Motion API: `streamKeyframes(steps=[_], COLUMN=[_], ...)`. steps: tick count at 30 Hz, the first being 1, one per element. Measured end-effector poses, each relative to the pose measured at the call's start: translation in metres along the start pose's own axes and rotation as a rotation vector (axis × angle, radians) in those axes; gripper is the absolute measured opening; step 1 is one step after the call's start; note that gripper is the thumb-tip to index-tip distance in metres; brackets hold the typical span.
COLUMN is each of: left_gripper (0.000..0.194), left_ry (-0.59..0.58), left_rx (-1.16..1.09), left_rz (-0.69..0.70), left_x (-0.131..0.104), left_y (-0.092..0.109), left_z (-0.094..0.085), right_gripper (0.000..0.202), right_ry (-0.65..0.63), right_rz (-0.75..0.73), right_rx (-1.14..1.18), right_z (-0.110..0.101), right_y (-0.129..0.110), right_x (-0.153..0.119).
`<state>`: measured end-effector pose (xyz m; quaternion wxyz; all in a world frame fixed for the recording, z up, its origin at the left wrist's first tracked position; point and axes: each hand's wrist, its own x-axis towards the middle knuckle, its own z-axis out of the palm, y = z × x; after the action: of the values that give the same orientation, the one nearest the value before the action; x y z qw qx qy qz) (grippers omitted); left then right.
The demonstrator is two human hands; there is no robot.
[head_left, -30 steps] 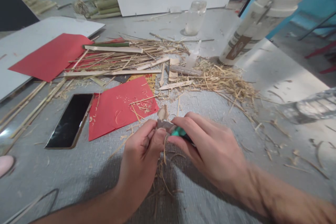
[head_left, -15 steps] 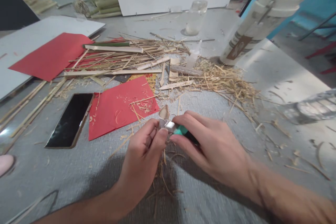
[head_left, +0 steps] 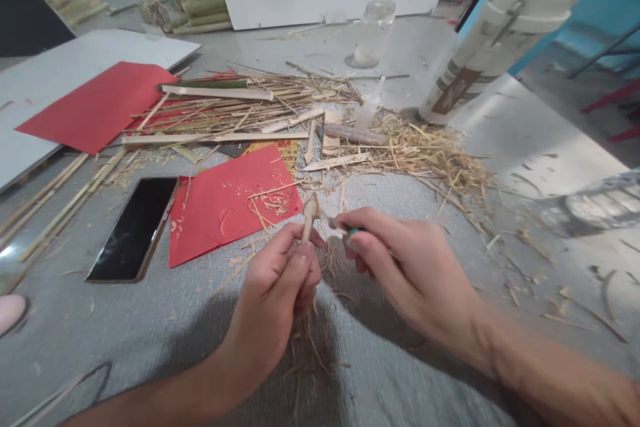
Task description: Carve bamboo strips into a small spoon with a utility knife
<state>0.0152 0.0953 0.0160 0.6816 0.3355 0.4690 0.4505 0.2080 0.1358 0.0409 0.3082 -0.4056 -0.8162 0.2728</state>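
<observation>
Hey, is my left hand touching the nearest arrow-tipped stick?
Touching: the head view shows the left hand gripping the arrow-tipped wooden stick by its shaft, pointed end exposed.

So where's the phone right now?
In the head view, the phone lies on the left part of the grey surface, just left of the nearer red sheet and left of the left hand.
</observation>
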Motion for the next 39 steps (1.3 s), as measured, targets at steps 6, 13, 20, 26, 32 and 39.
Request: streamKeyframes(steps=[6,13,20,26,32,39], left_gripper=[0.024,0.026,0.028,0.027,0.026,0.032], left_ry=[0.033,0.003,-0.027,-0.048,-0.033,0.033], left_rx=[0.030,0.100,0.148,0.174,0.352,0.496], left_rz=[-0.012,0.029,0.063,0.152,0.165,0.224], left_x=[0.0013,-0.0051,-0.0057,-0.0058,-0.0079,-0.0034], left_y=[0.0005,0.0012,0.0043,0.0026,0.0061,0.0043], left_z=[-0.0020,-0.0036,-0.0016,-0.0027,-0.0013,-0.0015], right_gripper=[0.041,0.035,0.014,0.015,0.023,0.025], right_ry=[0.008,-0.074,-0.049,-0.062,-0.048,-0.074], right_rz=[0.172,0.132,0.008,-0.077,-0.110,-0.115], right_rx=[0.198,0.203,0.054,-0.057,-0.214,-0.254], right_z=[-0.0061,-0.0063,-0.0043,-0.0032,-0.0037,-0.0037], right_y=[-0.0004,-0.0004,0.0010,0.0020,0.0016,0.0013], right_x=[0.0060,0.0057,0.0059,0.0036,0.0000,0.0000])
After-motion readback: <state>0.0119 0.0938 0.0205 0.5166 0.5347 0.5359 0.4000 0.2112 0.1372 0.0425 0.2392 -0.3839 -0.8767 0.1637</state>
